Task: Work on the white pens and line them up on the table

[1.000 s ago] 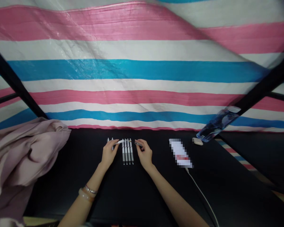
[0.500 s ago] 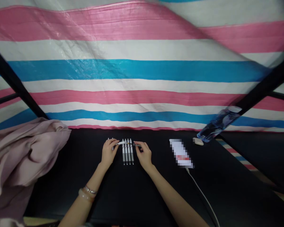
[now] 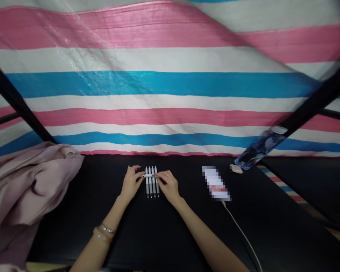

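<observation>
A white pen (image 3: 149, 175) lies level between my two hands, above a row of pens. My left hand (image 3: 130, 183) pinches its white barrel at the left end. At the other end, the fingers of my right hand (image 3: 168, 184) are closed on the pen's grey part, which they mostly cover. Several white pens with grey grips (image 3: 151, 189) lie side by side on the black table under it, tips toward me. White pen ends (image 3: 129, 166) show just behind my left hand, the rest of them hidden by it.
A phone (image 3: 215, 183) with a white cable (image 3: 240, 226) lies to the right on the black table (image 3: 155, 234). Beyond it are a small white case (image 3: 237, 169) and a clear bottle (image 3: 260, 147). Pinkish cloth (image 3: 45, 181) is heaped at the left. Striped sheeting (image 3: 158, 83) hangs behind.
My right hand has moved left, bringing the grey part against the white barrel. The dark gap between the two parts no longer shows. My left hand has barely moved.
</observation>
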The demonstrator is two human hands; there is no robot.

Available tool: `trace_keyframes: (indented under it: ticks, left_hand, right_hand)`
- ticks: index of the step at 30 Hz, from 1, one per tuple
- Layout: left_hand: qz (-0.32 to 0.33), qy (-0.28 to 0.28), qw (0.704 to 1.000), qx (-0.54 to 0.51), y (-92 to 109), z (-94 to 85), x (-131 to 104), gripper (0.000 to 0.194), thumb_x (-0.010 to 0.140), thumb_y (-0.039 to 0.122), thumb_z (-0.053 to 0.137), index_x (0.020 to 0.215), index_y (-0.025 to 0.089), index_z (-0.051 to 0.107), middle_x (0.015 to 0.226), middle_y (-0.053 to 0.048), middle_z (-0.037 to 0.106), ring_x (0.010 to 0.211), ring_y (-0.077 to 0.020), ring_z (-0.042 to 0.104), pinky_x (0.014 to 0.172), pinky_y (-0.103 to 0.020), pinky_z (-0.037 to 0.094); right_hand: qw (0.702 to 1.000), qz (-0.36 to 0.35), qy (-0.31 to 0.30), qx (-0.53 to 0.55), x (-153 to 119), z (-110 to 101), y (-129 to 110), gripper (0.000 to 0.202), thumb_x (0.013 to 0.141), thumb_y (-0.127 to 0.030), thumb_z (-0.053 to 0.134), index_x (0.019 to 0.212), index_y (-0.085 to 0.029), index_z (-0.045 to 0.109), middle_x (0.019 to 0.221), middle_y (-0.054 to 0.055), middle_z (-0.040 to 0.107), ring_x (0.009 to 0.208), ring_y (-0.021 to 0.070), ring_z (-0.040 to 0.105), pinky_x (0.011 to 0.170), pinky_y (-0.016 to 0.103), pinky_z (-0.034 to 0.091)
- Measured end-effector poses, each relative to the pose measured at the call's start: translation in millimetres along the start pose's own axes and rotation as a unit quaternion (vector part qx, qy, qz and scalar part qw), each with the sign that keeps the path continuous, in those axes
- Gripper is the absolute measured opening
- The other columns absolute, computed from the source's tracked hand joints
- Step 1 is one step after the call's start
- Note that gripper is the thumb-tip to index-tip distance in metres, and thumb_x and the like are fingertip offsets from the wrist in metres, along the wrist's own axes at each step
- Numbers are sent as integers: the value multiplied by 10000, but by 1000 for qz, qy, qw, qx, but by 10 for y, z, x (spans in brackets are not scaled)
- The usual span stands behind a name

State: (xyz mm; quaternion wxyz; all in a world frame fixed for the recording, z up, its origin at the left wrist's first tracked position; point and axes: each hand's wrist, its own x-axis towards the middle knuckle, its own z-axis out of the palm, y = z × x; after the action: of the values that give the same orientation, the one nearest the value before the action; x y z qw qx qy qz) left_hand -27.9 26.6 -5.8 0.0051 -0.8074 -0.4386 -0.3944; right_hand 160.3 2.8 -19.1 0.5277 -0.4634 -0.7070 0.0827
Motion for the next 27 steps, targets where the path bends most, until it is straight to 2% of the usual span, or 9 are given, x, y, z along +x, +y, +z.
trace_keyframes:
  ticks: [6,17,23,27]
  left_hand:
    - [2,0,1000,-16,-7,-2,2,158,801,228,560,910,219,673,1062,-83,550,905,-191,507,809,-402,473]
    - [18,-6,1000,-11,-6,-28,22,174,830,233,519,939,218,654,1017,-79,527,868,-180,488,808,-407,457]
    - [24,-23,999,-5,2,-48,28,195,842,273,508,958,221,655,818,-39,480,748,-145,467,734,-323,453]
    - [28,-42,999,11,18,-57,28,222,849,313,494,951,207,660,783,-36,485,723,-139,463,651,-259,425]
  right_hand:
    - [998,69,15,0,-13,13,12,92,790,-243,549,822,-222,632,789,29,622,764,165,583,664,290,496]
    - [997,69,12,29,-2,23,61,83,777,-284,581,786,-224,638,766,24,642,762,168,575,616,283,483]
    - [995,86,1,56,49,-41,56,124,755,-330,617,791,-221,662,778,34,651,753,170,567,526,250,441]
    - [988,109,-33,104,117,-125,55,166,742,-342,629,828,-210,681,791,38,645,671,143,565,481,226,404]
